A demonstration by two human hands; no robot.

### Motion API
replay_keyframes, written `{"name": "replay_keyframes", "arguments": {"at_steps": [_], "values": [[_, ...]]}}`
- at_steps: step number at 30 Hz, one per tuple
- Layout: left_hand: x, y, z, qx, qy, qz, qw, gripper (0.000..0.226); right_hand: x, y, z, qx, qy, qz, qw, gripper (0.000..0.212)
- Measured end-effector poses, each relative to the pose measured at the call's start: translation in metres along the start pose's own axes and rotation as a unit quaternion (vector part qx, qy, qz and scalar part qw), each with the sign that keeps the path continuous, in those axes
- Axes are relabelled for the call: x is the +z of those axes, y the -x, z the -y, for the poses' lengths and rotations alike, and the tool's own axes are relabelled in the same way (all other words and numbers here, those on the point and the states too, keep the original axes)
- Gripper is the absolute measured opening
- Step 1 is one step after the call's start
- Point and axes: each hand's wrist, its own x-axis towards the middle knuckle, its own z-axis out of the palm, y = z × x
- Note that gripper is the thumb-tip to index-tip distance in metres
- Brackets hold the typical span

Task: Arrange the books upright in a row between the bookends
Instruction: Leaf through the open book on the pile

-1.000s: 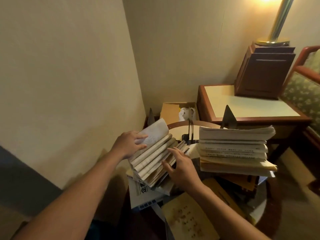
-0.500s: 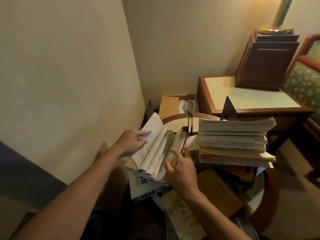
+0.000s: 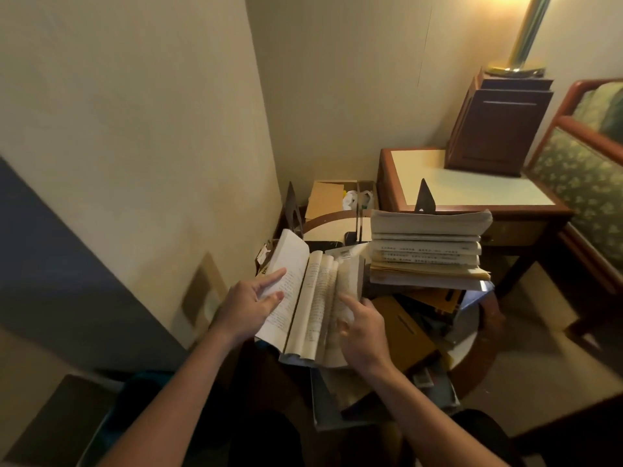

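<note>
Cream walls [image 3: 135, 112] meeting in a corner at 12 o'clock. At 1 o'clock, a glowing brass lamp [image 3: 526, 35] above a dark wooden box [image 3: 499, 129] on a side table [image 3: 472, 193]. Green-patterned armchair [image 3: 580, 176] at 3 o'clock.

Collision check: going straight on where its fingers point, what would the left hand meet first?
The left hand touches the open page; sliding on, it would probably meet the fanned pages beside it.
</note>
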Motion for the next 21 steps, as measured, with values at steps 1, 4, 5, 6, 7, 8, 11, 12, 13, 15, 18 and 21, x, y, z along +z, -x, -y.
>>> {"name": "replay_keyframes", "arguments": {"at_steps": [1,4,5,6,7,8,11,12,13,15,18,21], "values": [[0.004,0.009,0.001,0.0,0.016,-0.005,1.0,0.048,-0.005,0.006,-0.001,-0.004,0.009,0.001,1.0,0.056],[0.016,0.035,-0.002,-0.002,0.076,-0.023,0.997,0.047,-0.019,0.023,-0.01,-0.006,0.03,0.007,1.0,0.059],[0.02,0.043,-0.003,-0.001,0.097,-0.024,0.995,0.047,-0.024,0.029,-0.014,-0.009,0.028,0.007,1.0,0.059],[0.025,0.052,-0.005,0.0,0.118,-0.024,0.993,0.047,-0.031,0.037,-0.018,-0.008,0.022,0.006,1.0,0.06],[0.03,0.059,-0.005,0.001,0.135,-0.026,0.991,0.047,-0.036,0.041,-0.021,-0.007,0.012,0.002,1.0,0.059],[0.034,0.066,-0.004,0.001,0.147,-0.027,0.989,0.046,-0.04,0.046,-0.026,0.0,0.003,0.0,1.0,0.059],[0.049,0.088,-0.004,-0.006,0.193,-0.034,0.981,0.043,-0.055,0.063,-0.038,0.017,-0.009,0.003,1.0,0.061],[0.053,0.092,-0.004,-0.013,0.211,-0.033,0.977,0.042,-0.059,0.066,-0.041,0.024,-0.006,0.007,1.0,0.063],[0.058,0.095,-0.003,-0.021,0.229,-0.031,0.973,0.042,-0.062,0.067,-0.044,0.029,-0.004,0.008,1.0,0.064],[0.066,0.098,0.0,-0.036,0.261,-0.027,0.964,0.042,-0.067,0.067,-0.049,0.03,0.003,0.008,1.0,0.067],[0.075,0.1,0.004,-0.044,0.308,-0.032,0.95,0.044,-0.071,0.065,-0.057,0.031,0.012,0.019,0.999,0.067],[0.082,0.102,0.013,-0.054,0.337,-0.034,0.939,0.045,-0.07,0.064,-0.067,0.037,0.041,0.009,0.998,0.063]]}}
